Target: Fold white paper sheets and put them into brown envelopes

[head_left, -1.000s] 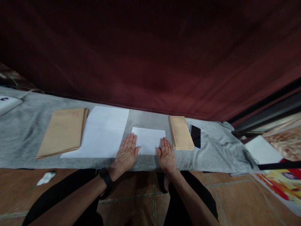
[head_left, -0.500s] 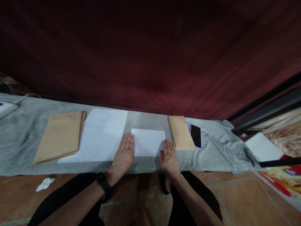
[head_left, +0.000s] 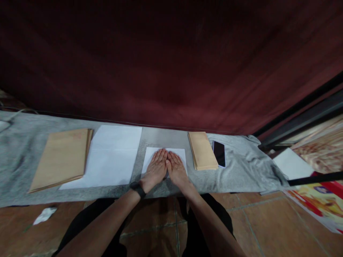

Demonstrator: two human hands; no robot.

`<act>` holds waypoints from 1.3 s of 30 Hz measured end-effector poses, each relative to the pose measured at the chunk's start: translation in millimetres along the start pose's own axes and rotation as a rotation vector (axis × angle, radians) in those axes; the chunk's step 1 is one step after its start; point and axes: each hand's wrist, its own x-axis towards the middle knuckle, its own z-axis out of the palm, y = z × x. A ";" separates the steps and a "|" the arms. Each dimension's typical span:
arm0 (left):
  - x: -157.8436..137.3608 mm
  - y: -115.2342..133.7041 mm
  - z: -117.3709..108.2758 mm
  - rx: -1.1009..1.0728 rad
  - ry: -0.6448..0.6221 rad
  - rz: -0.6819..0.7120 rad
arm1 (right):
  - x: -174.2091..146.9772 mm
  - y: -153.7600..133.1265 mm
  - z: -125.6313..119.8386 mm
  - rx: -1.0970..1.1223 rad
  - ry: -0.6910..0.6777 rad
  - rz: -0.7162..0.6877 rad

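A folded white sheet of paper (head_left: 180,152) lies in front of me on the grey cloth. My left hand (head_left: 157,167) rests flat on its middle with the fingers stretched out. Beside it, my right hand (head_left: 176,169) is also flat on the sheet, and the two hands touch along their inner sides. Much of the folded sheet is hidden under them. To the left lie larger white paper (head_left: 112,157) and a stack of big brown envelopes (head_left: 63,155). A stack of smaller brown envelopes (head_left: 203,150) is right of my hands.
A phone (head_left: 219,153) lies beside the small envelopes. The grey cloth (head_left: 241,171) covers a narrow table against a dark red curtain (head_left: 160,71). A black metal frame (head_left: 300,117) stands at the right. On the tiled floor lies a crumpled tissue (head_left: 45,215).
Both hands have moved inward from the left and right edges of the folded sheet to its middle, where they now meet. The view has shifted slightly.
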 end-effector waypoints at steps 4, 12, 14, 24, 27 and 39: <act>8.6 -2.2 -0.8 0.042 -0.006 -0.006 | 11.7 0.0 1.5 -0.063 -0.016 0.016; 10.0 -5.8 -3.3 0.090 -0.005 -0.069 | 17.8 8.5 4.0 -0.160 -0.012 0.075; 10.3 -7.4 -2.7 0.098 -0.015 -0.096 | 16.5 12.4 5.2 -0.178 0.012 0.091; 3.4 -15.8 -5.2 0.089 0.059 -0.182 | 3.2 27.2 8.5 -0.226 0.136 0.121; -0.1 -18.5 -4.8 0.077 0.088 -0.179 | -0.8 29.2 7.1 -0.224 0.149 0.122; -7.1 -21.7 -4.5 0.110 0.091 -0.240 | -14.7 35.7 2.7 -0.246 0.163 0.121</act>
